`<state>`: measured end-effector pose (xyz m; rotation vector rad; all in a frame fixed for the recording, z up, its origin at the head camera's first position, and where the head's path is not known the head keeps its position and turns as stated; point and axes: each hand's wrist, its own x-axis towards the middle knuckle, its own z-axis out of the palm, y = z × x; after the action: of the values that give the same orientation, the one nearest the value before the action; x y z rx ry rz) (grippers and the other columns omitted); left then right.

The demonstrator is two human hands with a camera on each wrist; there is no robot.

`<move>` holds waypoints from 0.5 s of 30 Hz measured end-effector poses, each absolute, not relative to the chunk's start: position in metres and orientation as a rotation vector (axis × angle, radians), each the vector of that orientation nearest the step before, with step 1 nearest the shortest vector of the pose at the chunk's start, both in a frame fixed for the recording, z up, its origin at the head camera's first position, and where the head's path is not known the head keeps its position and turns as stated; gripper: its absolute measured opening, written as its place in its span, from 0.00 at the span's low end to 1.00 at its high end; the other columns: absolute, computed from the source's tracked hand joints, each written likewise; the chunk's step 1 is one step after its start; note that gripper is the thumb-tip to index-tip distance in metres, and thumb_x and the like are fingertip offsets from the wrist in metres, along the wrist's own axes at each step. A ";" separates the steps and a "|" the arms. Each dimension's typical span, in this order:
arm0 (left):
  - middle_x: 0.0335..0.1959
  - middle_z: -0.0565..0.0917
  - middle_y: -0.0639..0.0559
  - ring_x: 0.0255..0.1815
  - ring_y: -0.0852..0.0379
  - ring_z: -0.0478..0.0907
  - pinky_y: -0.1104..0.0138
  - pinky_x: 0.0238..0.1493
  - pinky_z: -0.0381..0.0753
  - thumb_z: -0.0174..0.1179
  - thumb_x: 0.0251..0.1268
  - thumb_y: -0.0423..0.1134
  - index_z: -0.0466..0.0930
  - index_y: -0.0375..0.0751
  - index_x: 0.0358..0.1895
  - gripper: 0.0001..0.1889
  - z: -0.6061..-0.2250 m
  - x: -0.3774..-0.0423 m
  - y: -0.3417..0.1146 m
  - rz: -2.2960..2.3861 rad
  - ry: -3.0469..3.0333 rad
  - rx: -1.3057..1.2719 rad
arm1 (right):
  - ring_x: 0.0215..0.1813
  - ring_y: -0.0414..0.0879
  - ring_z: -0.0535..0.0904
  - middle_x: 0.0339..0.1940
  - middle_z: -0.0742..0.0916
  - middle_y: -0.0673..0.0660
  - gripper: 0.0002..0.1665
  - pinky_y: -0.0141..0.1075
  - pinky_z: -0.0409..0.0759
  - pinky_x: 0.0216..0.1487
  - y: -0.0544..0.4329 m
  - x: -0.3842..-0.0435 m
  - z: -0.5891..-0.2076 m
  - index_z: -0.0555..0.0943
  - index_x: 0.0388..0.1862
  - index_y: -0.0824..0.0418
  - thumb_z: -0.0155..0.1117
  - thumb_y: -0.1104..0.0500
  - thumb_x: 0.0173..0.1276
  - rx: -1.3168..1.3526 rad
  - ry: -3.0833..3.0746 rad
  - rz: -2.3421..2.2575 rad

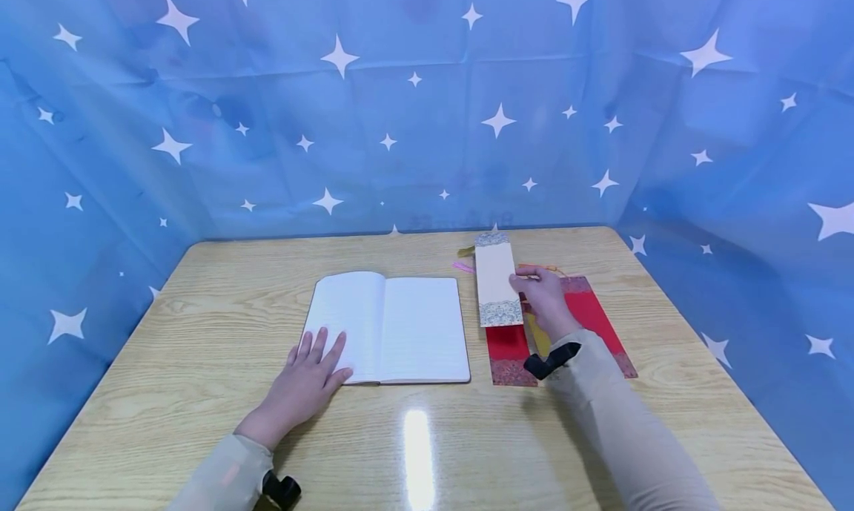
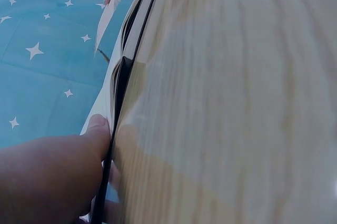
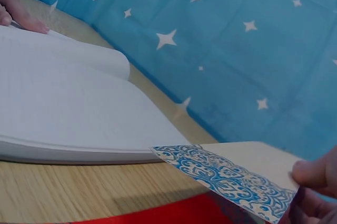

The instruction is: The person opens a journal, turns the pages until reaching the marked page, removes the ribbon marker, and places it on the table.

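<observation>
An open notebook (image 1: 423, 325) with blank-looking pages lies in the middle of the table. My left hand (image 1: 310, 374) rests with spread fingers on its left page, near the lower left corner; the left wrist view shows the thumb (image 2: 97, 129) at the book's edge. Between thumb and fingers, my right hand (image 1: 545, 296) pinches the right edge of a cream bookmark (image 1: 495, 274) with blue-patterned ends. In the right wrist view the bookmark (image 3: 231, 179) is lifted and tilted beside the notebook. Below it lie red bookmarks (image 1: 510, 355), partly hidden by the hand and the cream one.
Another red bookmark (image 1: 594, 311) lies to the right, with a yellow one (image 1: 537, 337) partly covered by my right wrist. Pink (image 1: 463, 267) and olive tassels (image 1: 465, 251) stick out left of the cream bookmark. A blue star-patterned curtain (image 1: 414, 125) surrounds the wooden table (image 1: 220, 318).
</observation>
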<state>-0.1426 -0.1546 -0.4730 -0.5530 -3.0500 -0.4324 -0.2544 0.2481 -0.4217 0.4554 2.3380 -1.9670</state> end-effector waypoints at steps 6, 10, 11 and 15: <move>0.71 0.50 0.32 0.70 0.31 0.42 0.39 0.64 0.48 0.40 0.71 0.58 0.52 0.43 0.73 0.33 -0.473 -0.143 -0.155 -0.422 -3.038 -0.561 | 0.36 0.47 0.74 0.45 0.77 0.56 0.24 0.36 0.77 0.35 0.265 -0.256 -0.421 0.70 0.59 0.62 0.59 0.53 0.68 0.508 2.333 -2.006; 0.71 0.50 0.32 0.70 0.31 0.42 0.39 0.64 0.48 0.40 0.71 0.58 0.52 0.43 0.73 0.33 -0.473 -0.143 -0.155 -0.417 -3.041 -0.556 | 0.33 0.45 0.75 0.43 0.77 0.55 0.25 0.35 0.77 0.34 0.275 -0.253 -0.420 0.70 0.59 0.62 0.59 0.53 0.67 0.522 2.344 -2.014; 0.71 0.50 0.32 0.70 0.31 0.41 0.39 0.64 0.48 0.40 0.71 0.58 0.52 0.43 0.73 0.33 -0.473 -0.143 -0.155 -0.418 -3.043 -0.555 | 0.32 0.44 0.75 0.42 0.77 0.55 0.25 0.35 0.77 0.34 0.278 -0.252 -0.420 0.70 0.59 0.62 0.59 0.53 0.67 0.516 2.350 -2.013; 0.71 0.50 0.32 0.71 0.32 0.41 0.39 0.64 0.47 0.40 0.72 0.57 0.52 0.43 0.73 0.33 -0.472 -0.142 -0.155 -0.428 -3.049 -0.555 | 0.30 0.42 0.72 0.42 0.76 0.52 0.25 0.33 0.75 0.31 0.293 -0.248 -0.420 0.69 0.60 0.64 0.58 0.54 0.68 0.480 2.380 -1.991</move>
<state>-0.1424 -0.1547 -0.4722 -0.5553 -3.0489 -0.4277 -0.2482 0.2928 -0.4203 0.4798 2.3799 -1.9912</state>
